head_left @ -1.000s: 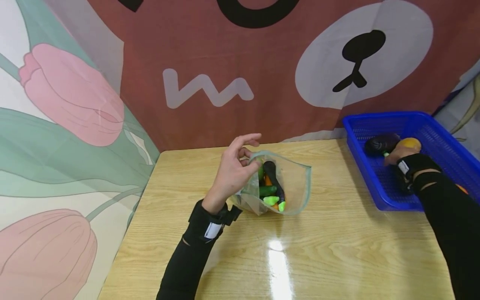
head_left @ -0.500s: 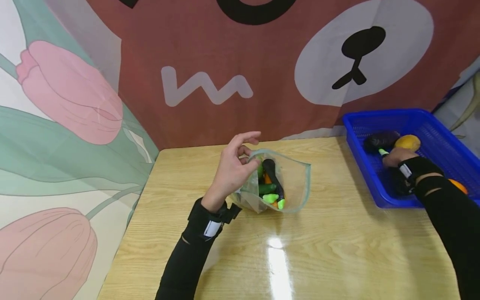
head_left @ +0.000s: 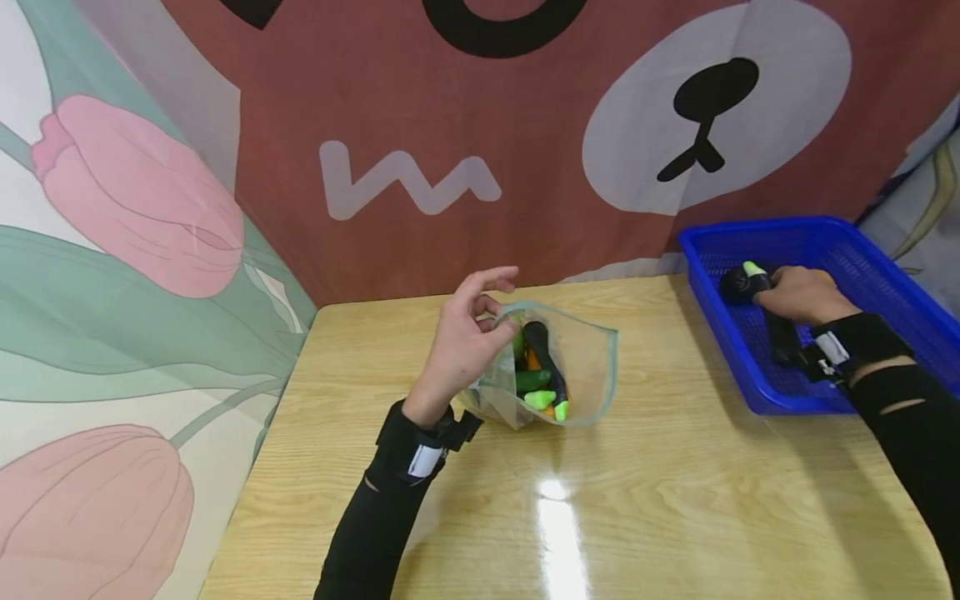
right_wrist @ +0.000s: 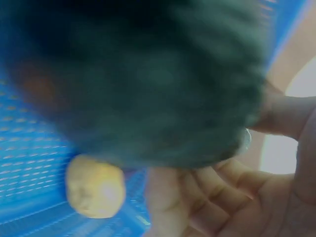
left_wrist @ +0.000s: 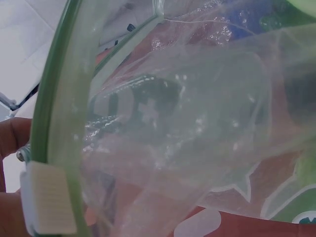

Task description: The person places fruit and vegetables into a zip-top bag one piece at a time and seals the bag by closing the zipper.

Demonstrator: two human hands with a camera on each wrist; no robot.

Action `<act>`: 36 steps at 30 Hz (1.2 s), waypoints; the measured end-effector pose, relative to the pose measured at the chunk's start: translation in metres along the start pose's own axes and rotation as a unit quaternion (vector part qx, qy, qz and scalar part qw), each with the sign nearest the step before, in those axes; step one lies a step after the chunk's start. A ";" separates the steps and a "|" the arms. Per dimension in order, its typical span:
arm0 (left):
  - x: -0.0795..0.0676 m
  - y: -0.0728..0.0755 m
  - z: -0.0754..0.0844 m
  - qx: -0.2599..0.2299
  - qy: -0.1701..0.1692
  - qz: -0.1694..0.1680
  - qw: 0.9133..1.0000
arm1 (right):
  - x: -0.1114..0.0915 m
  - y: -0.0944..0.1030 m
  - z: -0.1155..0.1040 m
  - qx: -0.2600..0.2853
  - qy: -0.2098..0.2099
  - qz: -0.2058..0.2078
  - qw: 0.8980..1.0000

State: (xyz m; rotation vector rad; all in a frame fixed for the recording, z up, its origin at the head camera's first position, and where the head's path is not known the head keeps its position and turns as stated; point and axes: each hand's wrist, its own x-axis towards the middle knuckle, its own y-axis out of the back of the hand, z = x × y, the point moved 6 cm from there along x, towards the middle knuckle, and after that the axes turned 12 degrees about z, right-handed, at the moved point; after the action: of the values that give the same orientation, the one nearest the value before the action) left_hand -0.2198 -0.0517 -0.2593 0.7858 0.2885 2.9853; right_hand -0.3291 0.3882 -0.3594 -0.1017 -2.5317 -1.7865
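My left hand pinches the rim of a clear zip bag that gapes on the table. In the left wrist view, the fingers lie at its green zip edge, near a white slider. Inside the bag are a long dark eggplant with a light green tip, a green cucumber and something orange. Over the blue basket my right hand grips another long dark eggplant, its light green end pointing up. That eggplant is a dark blur in the right wrist view.
The blue basket stands at the right of the wooden table. A round dark vegetable lies in it, and a yellow potato-like piece shows in the right wrist view. A printed cloth hangs behind the table.
My right hand has risen from the basket's floor with the long dark eggplant, now lifted and tilted green end up. The left hand keeps its hold on the bag.
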 end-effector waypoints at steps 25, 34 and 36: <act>0.002 -0.003 0.000 0.011 -0.002 -0.002 1.000 | -0.052 0.052 -0.137 0.186 0.017 0.127 0.974; 0.002 -0.003 -0.003 0.011 0.011 0.004 1.000 | -0.085 0.069 -0.187 0.297 0.082 0.133 0.942; 0.002 -0.003 -0.004 0.014 0.010 0.006 1.000 | -0.091 0.072 -0.196 0.321 0.098 0.141 0.931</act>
State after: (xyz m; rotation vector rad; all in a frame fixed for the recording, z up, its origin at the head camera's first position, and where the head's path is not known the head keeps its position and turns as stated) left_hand -0.2238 -0.0492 -0.2620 0.7620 0.3280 3.0090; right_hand -0.2331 0.2249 -0.2322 -0.2328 -2.6363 -0.7727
